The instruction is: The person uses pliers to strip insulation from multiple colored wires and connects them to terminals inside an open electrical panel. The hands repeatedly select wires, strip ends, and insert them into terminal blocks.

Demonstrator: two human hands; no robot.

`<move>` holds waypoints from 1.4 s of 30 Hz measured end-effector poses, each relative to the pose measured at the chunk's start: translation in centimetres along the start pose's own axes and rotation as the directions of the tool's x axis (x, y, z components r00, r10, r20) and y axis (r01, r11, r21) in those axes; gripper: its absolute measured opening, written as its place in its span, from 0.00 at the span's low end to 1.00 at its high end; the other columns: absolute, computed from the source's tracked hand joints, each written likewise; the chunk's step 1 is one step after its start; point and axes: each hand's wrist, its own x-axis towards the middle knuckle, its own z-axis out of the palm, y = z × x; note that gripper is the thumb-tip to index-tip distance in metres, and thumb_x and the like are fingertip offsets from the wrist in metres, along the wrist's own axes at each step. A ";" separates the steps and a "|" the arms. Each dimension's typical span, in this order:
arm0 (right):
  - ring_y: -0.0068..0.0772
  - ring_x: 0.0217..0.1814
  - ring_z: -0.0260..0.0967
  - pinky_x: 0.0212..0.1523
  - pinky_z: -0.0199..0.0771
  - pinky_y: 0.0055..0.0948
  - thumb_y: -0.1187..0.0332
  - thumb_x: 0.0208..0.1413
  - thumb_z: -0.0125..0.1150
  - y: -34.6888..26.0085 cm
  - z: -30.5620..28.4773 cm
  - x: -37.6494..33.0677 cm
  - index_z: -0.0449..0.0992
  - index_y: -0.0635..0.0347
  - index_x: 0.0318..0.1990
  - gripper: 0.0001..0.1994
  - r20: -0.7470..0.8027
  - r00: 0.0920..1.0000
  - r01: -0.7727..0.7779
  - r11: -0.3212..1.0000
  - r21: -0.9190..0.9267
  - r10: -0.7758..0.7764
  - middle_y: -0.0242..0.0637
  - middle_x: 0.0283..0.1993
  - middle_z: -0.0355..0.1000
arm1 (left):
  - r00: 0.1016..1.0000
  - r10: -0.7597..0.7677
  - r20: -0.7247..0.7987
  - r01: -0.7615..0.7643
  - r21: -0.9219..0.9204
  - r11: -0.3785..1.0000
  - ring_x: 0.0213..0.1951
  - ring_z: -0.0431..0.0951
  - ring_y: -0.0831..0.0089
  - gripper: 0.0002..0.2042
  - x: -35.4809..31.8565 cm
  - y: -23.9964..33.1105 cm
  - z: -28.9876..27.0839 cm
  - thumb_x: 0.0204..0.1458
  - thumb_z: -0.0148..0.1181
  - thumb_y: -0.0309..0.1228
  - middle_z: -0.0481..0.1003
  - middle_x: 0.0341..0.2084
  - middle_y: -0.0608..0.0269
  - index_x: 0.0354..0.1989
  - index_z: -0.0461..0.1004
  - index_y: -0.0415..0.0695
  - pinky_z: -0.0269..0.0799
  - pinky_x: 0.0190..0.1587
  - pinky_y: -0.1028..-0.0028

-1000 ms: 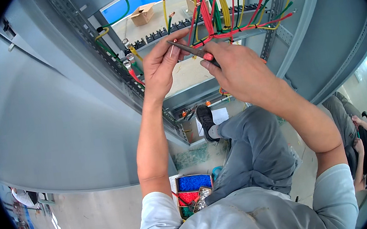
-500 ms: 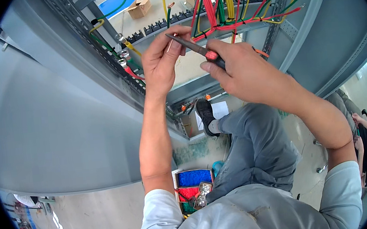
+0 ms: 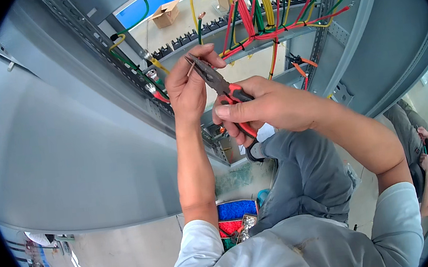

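My right hand (image 3: 268, 104) grips long-nose pliers (image 3: 219, 83) with red and black handles, their jaws slightly apart. My left hand (image 3: 187, 87) is closed just beyond the pliers' tip, its thumb and fingers pinching a wire whose end is mostly hidden. A thin copper-coloured piece (image 3: 191, 69) shows beside the jaws at the left fingertips. Red wires (image 3: 239, 46) run from the tied harness toward these fingers. Above the hands, bundled red, green and yellow wires (image 3: 258, 9) rise, several ending in ring lugs.
Grey cabinet frame (image 3: 354, 30) stands around the hands. Lugged cables (image 3: 154, 61) stick out from the left rail. Orange-handled cutters (image 3: 300, 62) sit on the right side. Below are a tray of blue, red and green parts (image 3: 236, 210) and my leg; another person (image 3: 426, 163) sits at right.
The pliers have turned to point more steeply upward and their jaws have parted. My right hand has moved down and left; the left hand has dropped slightly. The orange-handled cutters are now uncovered.
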 end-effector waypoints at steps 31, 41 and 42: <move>0.56 0.36 0.78 0.37 0.78 0.50 0.73 0.55 0.58 -2.2 -2.5 0.0 0.75 0.68 0.36 0.06 -0.193 0.597 -0.299 0.007 -0.954 -0.779 0.53 0.33 0.76 | 0.974 0.120 -0.190 -0.081 0.202 0.976 0.32 0.72 0.80 0.13 2.7 0.1 2.4 0.68 0.55 0.28 0.80 0.35 0.63 0.56 0.77 0.36 0.70 0.37 0.80; 0.48 0.34 0.81 0.34 0.78 0.48 0.72 0.51 0.61 -2.6 -2.1 0.5 0.75 0.65 0.39 0.09 -0.013 0.511 -0.462 -0.261 -0.848 -0.860 0.45 0.34 0.78 | 0.958 0.155 -0.241 -0.054 0.380 0.923 0.28 0.69 0.84 0.14 2.6 0.9 3.8 0.68 0.54 0.28 0.74 0.27 0.70 0.59 0.78 0.41 0.66 0.32 0.82; 0.48 0.35 0.80 0.34 0.78 0.47 0.74 0.51 0.62 -2.8 -2.3 0.4 0.74 0.65 0.40 0.10 -0.003 0.498 -0.474 -0.270 -0.838 -0.867 0.45 0.34 0.77 | 0.957 0.159 -0.241 -0.055 0.389 0.920 0.28 0.68 0.84 0.14 2.6 0.9 3.9 0.68 0.54 0.28 0.74 0.27 0.71 0.59 0.77 0.42 0.66 0.32 0.82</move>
